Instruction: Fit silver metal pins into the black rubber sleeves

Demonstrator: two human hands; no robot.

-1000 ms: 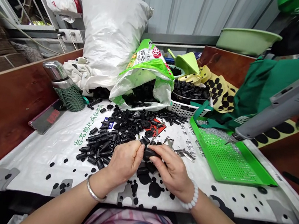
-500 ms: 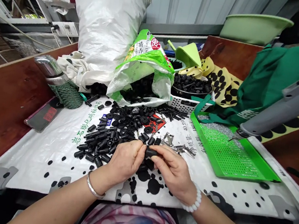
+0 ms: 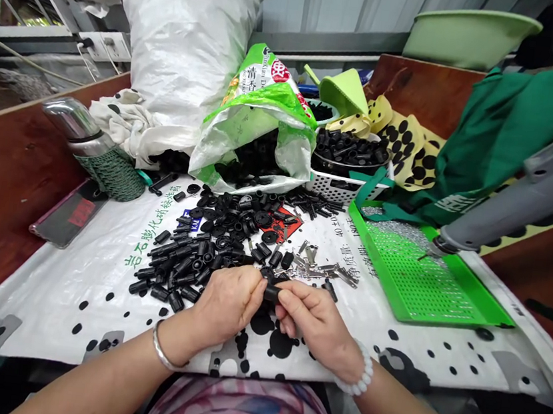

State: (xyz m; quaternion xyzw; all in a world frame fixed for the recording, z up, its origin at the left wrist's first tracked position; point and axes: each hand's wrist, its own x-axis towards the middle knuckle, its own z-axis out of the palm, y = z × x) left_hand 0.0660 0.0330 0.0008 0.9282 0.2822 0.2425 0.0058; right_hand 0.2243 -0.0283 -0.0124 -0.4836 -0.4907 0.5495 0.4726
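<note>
Between my two hands is a short black plastic cylinder (image 3: 272, 293), lying roughly sideways. My left hand (image 3: 232, 301) is closed, thumb and fingers pressed around its left end, which they hide. The thumb and fingers of my right hand (image 3: 313, 319) pinch its right end. Just beyond my knuckles spreads a heap of black plastic parts (image 3: 190, 257), mostly short tubes, with ribbed round caps (image 3: 237, 219) toward the back. Thin metal strips (image 3: 317, 262) lie to the right of the heap. Flat black discs (image 3: 282, 344) rest on the white sheet below my hands.
A green perforated tray (image 3: 445, 308) with small silvery pieces sits at right, under a grey electric screwdriver (image 3: 520, 190). An open green-white bag (image 3: 202, 157) of black parts stands behind the heap, beside a white basket (image 3: 339, 188). A thermos (image 3: 110, 166) and phone (image 3: 66, 215) are at left.
The view has shifted slightly. My hands still hold the black cylinder, a little lower in the picture; my right hand's grip has changed, with its fingers curled further under.
</note>
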